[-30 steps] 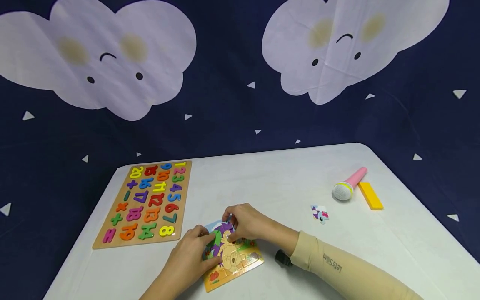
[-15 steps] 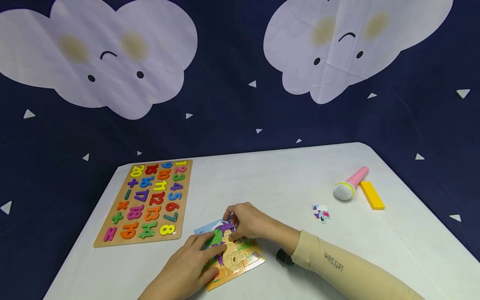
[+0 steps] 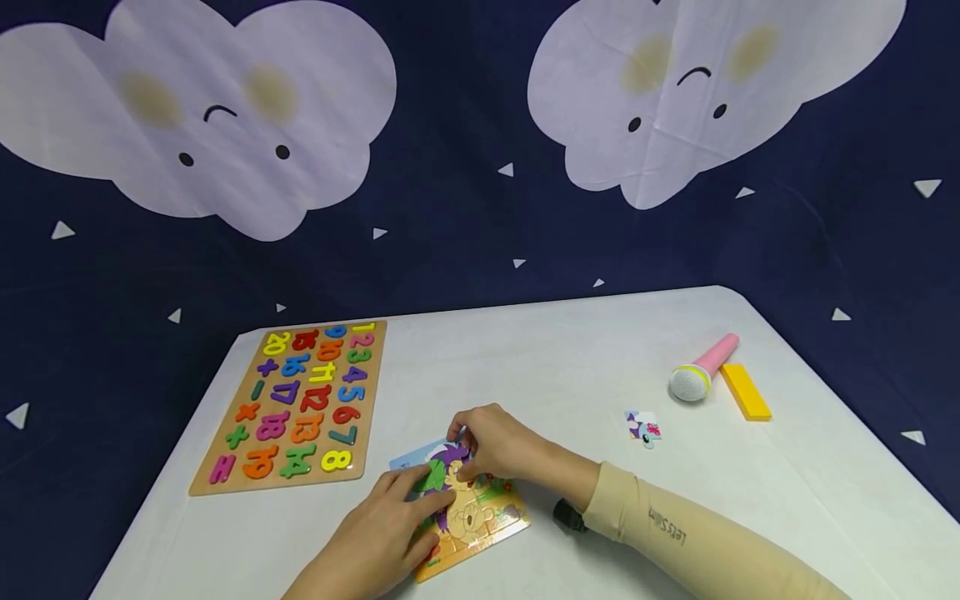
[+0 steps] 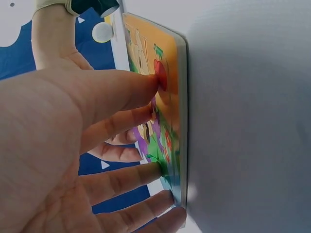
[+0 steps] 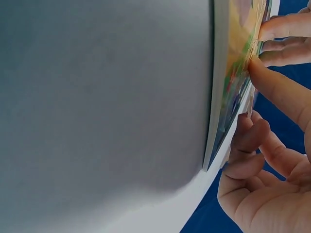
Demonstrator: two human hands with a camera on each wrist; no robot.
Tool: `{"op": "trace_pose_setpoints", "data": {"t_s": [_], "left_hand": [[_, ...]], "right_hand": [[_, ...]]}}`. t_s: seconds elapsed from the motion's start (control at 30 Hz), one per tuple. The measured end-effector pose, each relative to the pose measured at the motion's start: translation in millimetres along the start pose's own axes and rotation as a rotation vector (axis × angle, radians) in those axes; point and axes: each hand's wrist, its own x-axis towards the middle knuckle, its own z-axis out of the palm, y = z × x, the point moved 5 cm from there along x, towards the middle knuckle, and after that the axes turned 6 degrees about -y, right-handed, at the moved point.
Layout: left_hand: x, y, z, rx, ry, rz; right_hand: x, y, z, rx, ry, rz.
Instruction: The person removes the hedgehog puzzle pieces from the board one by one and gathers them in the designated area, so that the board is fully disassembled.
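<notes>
A jigsaw puzzle board [image 3: 480,546] with a cartoon picture in purple, green and tan lies tilted at the table's near middle. My left hand [image 3: 375,533] rests on its left side. In the left wrist view the left thumb [image 4: 131,89] touches the orange part near a red shape, and the straight fingers lie along the board. My right hand [image 3: 498,442] is at the board's upper right, thumb and curled index finger pinching a puzzle piece [image 5: 250,99], seen only as a thin edge in the right wrist view. The fingers hide most of that piece.
A loose puzzle piece [image 3: 643,427] lies right of the board. Farther right are a pink toy microphone [image 3: 701,368] and a yellow block [image 3: 746,392]. A wooden number board [image 3: 288,417] is at the left. A small black device [image 3: 570,515] sits by the right wrist.
My left hand has slid slightly down and its fingers have spread over the board, uncovering the top left corner. The right hand has stayed nearly still.
</notes>
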Motion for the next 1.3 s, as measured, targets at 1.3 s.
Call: {"op": "trace_pose_setpoints", "data": {"t_s": [1.3], "left_hand": [[4.7,-0.1,-3.1,-0.021,-0.024,-0.061]], "right_hand": [[-17.5,12.0,-27.9,-0.142,0.109,-0.069]]}}
